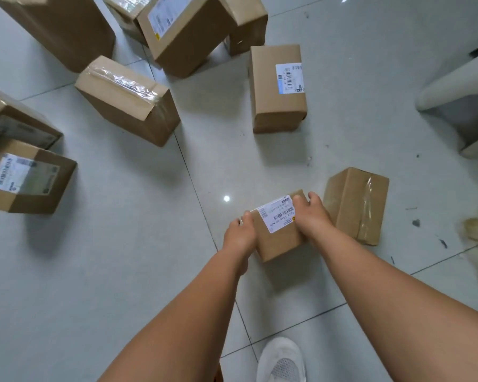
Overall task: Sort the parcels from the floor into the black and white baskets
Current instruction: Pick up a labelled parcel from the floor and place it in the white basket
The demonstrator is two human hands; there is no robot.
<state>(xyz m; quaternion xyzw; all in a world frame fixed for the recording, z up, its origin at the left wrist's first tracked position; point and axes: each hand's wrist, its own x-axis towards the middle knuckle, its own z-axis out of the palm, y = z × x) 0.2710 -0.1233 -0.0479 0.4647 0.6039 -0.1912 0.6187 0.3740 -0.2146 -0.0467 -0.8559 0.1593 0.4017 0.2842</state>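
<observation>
One small parcel in both hands, most of the sorting yet to do

The small parcel (280,230), its white label up, sits low over the tiled floor (122,271) just ahead of a white shoe (282,359); the left hand (239,234) grips its near-left side and the right hand (311,217) curls over its far-right edge, so I cannot tell whether it is lifted or resting. Just beside it lies a taped box (356,205), further off a labelled upright box (278,89), a box with crinkled tape (127,100), two labelled boxes at the left (28,177) and a cluster of larger ones at the back (182,31). Neither the black nor the white basket is in view, so what they hold I cannot say; judging by the floor, much remains to sort
</observation>
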